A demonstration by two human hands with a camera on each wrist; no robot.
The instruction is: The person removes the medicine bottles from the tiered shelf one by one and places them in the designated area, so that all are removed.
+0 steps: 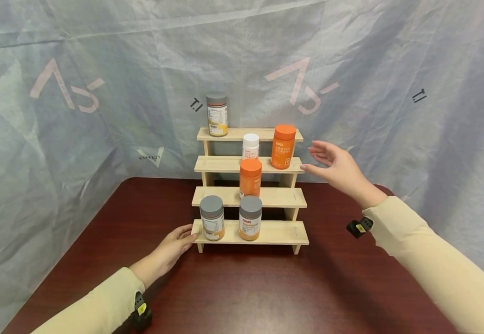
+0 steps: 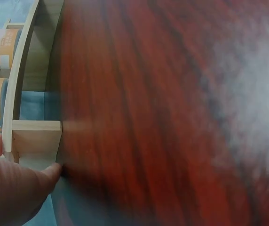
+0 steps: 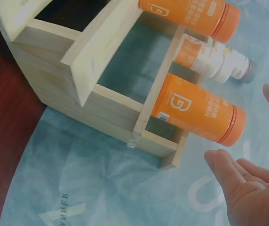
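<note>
A four-step wooden rack (image 1: 275, 232) stands on the table with supplement bottles on its steps. My left hand (image 1: 175, 246) grips the left end of the lowest step; in the left wrist view the thumb (image 2: 50, 174) lies by the step's leg. My right hand (image 1: 335, 169) is held in the air, fingers apart and holding nothing, just right of an orange bottle (image 1: 282, 150) on the second step from the top. Left of that bottle is a white-capped bottle (image 1: 250, 144), partly hidden by another orange bottle (image 1: 250, 176) one step lower.
Two grey-capped jars (image 1: 212, 222) stand on the lowest step, and a taller grey-capped jar (image 1: 217, 116) stands on the top step at left. Behind the dark red table (image 1: 242, 287) hangs a grey printed sheet (image 1: 150, 93), which also runs along both sides.
</note>
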